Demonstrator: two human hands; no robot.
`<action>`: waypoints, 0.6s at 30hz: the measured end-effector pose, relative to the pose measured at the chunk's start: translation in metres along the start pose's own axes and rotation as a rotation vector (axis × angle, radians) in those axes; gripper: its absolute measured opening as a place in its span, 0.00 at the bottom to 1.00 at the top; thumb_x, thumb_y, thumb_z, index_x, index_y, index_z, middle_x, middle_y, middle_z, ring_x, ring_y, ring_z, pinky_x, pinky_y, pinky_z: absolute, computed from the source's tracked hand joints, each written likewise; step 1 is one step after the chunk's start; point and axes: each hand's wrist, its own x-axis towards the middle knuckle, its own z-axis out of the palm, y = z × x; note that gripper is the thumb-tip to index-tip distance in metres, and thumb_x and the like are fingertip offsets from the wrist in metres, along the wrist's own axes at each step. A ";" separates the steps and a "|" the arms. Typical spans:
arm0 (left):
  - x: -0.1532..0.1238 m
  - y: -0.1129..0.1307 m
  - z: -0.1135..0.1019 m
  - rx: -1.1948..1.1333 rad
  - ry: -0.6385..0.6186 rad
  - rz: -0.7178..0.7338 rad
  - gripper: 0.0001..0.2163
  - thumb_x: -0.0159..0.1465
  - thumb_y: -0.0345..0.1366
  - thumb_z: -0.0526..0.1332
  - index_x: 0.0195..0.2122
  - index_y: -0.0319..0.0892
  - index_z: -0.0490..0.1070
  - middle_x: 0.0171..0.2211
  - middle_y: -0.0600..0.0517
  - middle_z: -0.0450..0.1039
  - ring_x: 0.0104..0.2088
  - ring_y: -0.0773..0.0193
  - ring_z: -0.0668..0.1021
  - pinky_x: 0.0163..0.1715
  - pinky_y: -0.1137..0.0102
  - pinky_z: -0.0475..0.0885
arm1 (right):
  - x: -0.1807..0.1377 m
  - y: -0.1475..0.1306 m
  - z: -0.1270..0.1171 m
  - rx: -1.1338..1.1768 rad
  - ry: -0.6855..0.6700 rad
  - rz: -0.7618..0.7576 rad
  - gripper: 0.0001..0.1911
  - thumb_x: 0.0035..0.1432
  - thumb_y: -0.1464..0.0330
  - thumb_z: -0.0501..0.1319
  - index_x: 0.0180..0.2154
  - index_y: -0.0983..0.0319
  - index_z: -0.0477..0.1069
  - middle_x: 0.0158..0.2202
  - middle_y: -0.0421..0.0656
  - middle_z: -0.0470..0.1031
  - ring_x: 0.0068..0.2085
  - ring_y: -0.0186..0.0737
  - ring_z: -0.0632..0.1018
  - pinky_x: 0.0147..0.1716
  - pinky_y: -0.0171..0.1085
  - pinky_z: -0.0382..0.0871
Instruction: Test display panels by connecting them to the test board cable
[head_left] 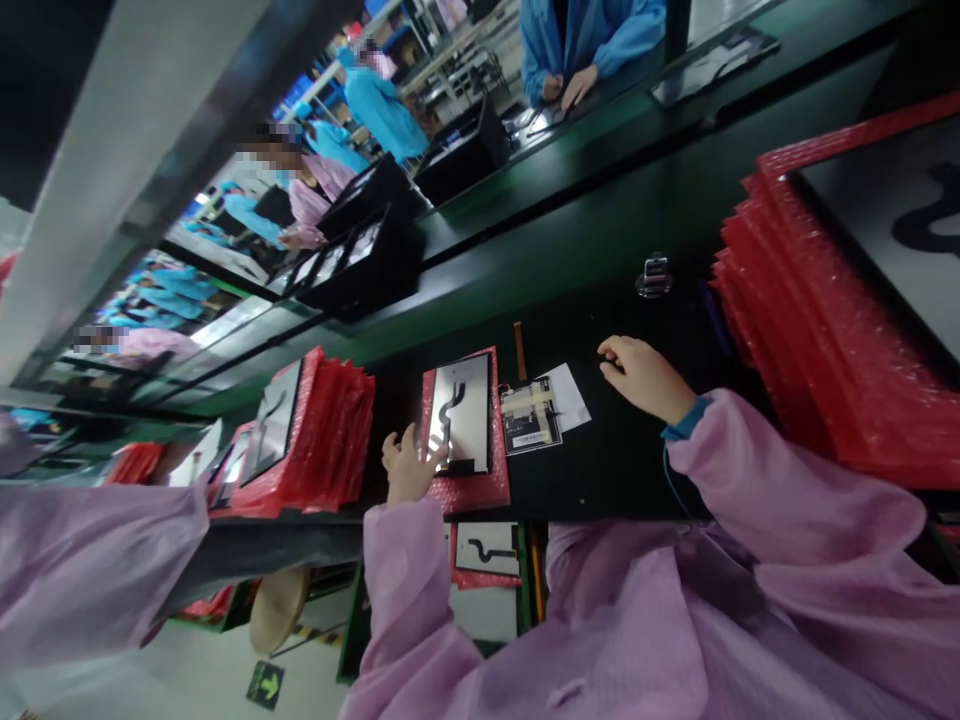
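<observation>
My left hand [409,468], fingers spread, is at the left edge of a flat display panel [469,420] with a black ribbon cable. Its fingertips look to touch the panel's edge. That panel lies on a red bubble-wrap sheet [472,492]. My right hand [646,380] is over the dark bench, fingers loosely bent and apart, with nothing visible in them. Between the hands lie a small device with exposed circuitry and tape [529,415], a white paper [570,398] and an orange-brown strip [520,350].
Red bubble-wrap stacks topped with panels stand at the left [330,440] and right [810,330]. A metal fixture [655,277] is on the bench. Black bins [367,265] stand beyond. Below the edge is a green-sided crate [527,580]. A co-worker's pink sleeve [97,560] enters left.
</observation>
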 end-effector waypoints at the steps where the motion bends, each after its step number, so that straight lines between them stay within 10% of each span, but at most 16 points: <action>1: -0.008 0.004 0.004 0.065 0.042 0.072 0.25 0.55 0.35 0.69 0.54 0.36 0.72 0.64 0.36 0.61 0.70 0.41 0.59 0.70 0.49 0.53 | -0.014 -0.004 -0.003 -0.055 0.036 -0.054 0.09 0.58 0.75 0.59 0.40 0.60 0.73 0.44 0.49 0.77 0.49 0.50 0.76 0.55 0.55 0.70; 6: -0.055 0.045 0.047 -0.035 -0.026 0.455 0.18 0.67 0.44 0.62 0.56 0.43 0.73 0.62 0.40 0.66 0.63 0.48 0.71 0.60 0.54 0.71 | -0.108 -0.016 -0.036 -0.491 0.491 -0.487 0.26 0.63 0.75 0.58 0.60 0.50 0.68 0.51 0.46 0.79 0.55 0.51 0.76 0.56 0.54 0.71; 11: -0.117 0.119 0.112 -0.381 -0.380 0.774 0.12 0.71 0.38 0.60 0.55 0.46 0.74 0.57 0.44 0.74 0.60 0.56 0.75 0.54 0.61 0.75 | -0.167 -0.008 -0.081 -0.764 1.062 -0.297 0.40 0.57 0.69 0.68 0.67 0.39 0.61 0.50 0.46 0.79 0.52 0.63 0.78 0.52 0.64 0.68; 18: -0.201 0.221 0.163 -0.900 -0.968 0.721 0.16 0.72 0.45 0.60 0.54 0.41 0.75 0.52 0.42 0.78 0.54 0.56 0.80 0.54 0.62 0.75 | -0.172 -0.013 -0.114 -0.589 0.944 -0.117 0.13 0.64 0.66 0.62 0.47 0.41 0.76 0.48 0.41 0.79 0.51 0.58 0.77 0.55 0.61 0.66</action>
